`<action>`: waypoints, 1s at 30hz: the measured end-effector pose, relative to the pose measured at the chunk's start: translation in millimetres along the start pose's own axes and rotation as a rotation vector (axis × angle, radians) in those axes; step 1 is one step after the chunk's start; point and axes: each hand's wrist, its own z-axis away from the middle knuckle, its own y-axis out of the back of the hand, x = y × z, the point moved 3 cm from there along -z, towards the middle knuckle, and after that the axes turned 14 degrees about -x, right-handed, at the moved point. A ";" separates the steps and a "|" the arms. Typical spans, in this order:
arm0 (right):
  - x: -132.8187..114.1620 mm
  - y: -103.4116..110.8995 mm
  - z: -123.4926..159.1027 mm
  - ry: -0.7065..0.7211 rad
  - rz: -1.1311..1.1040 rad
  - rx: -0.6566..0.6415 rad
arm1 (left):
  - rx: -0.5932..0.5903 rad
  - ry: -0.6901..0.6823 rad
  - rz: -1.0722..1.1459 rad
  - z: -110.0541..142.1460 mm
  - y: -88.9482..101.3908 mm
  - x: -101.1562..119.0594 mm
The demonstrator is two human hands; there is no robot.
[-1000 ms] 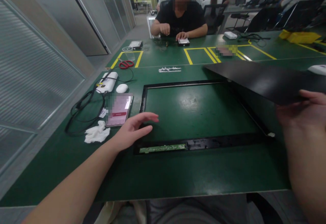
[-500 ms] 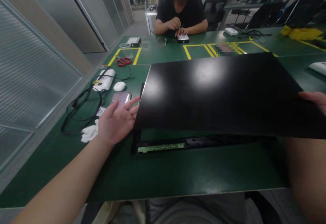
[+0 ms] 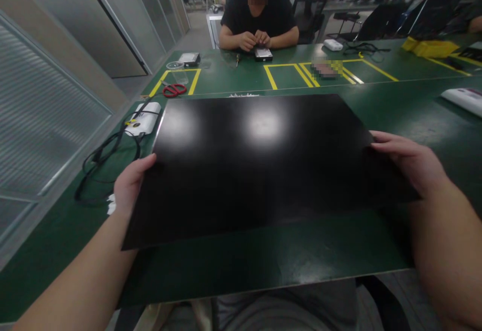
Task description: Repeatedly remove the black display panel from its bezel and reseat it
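A wide, glossy black screen panel hangs tilted above the green table, its near edge lower and closer to me. My left hand grips its left side, thumb on the top face and the other fingers hidden beneath. On the opposite side my right hand holds the panel's edge, fingers on top near the far right. Two bright lamp reflections show on the surface. Whatever lies under the panel is covered from view.
The green table carries a white box with black cables at left, beside red-handled scissors and a clear cup. Across it sits a co-worker, hands at a hard drive. A white device lies at right.
The panel has shifted left and toward me, now covering the black frame, phone and white case. My left hand has gone from open beside the panel to gripping its edge.
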 end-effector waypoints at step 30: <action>-1.9 -3.7 -3.8 0.193 0.220 0.150 | -0.231 0.252 0.091 -1.6 -2.3 -24.4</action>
